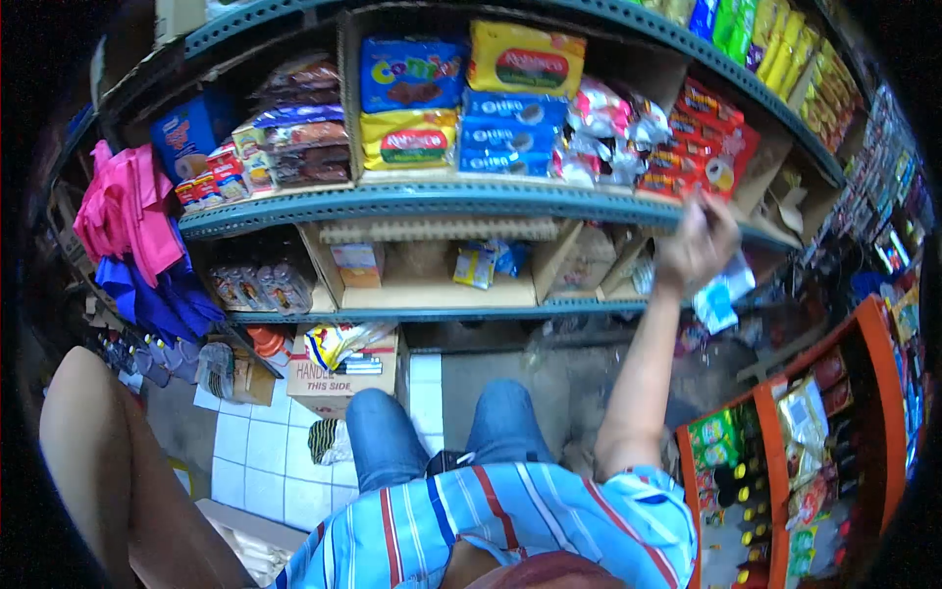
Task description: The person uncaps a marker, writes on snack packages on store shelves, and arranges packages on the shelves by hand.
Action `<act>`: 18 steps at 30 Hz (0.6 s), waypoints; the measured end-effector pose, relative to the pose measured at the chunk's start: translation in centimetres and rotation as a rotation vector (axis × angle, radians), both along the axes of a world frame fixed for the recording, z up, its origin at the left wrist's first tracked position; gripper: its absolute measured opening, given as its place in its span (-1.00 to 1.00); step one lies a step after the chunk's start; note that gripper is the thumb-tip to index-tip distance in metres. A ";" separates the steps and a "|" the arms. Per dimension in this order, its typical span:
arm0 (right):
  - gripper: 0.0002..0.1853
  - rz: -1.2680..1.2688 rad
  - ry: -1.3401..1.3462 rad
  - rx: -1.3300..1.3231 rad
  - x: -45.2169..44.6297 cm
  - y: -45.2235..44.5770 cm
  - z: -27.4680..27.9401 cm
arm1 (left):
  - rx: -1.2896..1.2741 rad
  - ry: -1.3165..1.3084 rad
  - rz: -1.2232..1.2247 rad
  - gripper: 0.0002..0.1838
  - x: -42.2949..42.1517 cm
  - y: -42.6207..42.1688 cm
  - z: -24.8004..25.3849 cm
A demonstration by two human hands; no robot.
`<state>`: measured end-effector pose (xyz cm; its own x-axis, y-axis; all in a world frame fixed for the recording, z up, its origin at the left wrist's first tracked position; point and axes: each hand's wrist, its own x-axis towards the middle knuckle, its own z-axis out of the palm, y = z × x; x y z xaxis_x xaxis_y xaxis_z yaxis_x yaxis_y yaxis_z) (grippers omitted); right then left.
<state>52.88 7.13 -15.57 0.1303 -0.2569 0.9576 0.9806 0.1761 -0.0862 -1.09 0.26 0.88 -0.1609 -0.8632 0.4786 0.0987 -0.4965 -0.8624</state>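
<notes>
My right hand (695, 245) is raised in front of the shelf unit, at the right end of its blue metal edge (471, 199). Its fingers look curled together and are somewhat blurred; what they hold, if anything, I cannot make out. Just above the fingertips stand red snack packs (695, 147). Close below the hand is a light-blue and white packet (721, 299). Silver and pink packets (599, 123) lie left of the red packs, beside blue Oreo packs (510, 133). At the left edge a bent arm shows, but my left hand is out of view.
Yellow Rebisco packs (407, 139) and a blue Combi pack (412, 74) fill the middle shelf. Pink bags (132, 211) hang at left. Below stands a cardboard box (343, 378) on the tiled floor (285, 452). An orange rack (775, 461) of goods stands at right.
</notes>
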 end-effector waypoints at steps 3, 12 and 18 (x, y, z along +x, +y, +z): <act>-0.48 0.122 0.327 -0.389 12.6 6.7 -4.3 | -0.087 0.105 -0.005 -0.69 0.6 0.7 0.8; -0.25 -0.098 0.319 -0.108 22.5 12.8 5.6 | -0.097 0.177 0.128 -0.72 3.6 0.8 1.2; -0.27 0.019 0.187 -0.147 24.0 13.7 4.3 | -0.149 0.155 0.116 -0.22 5.2 3.1 -0.9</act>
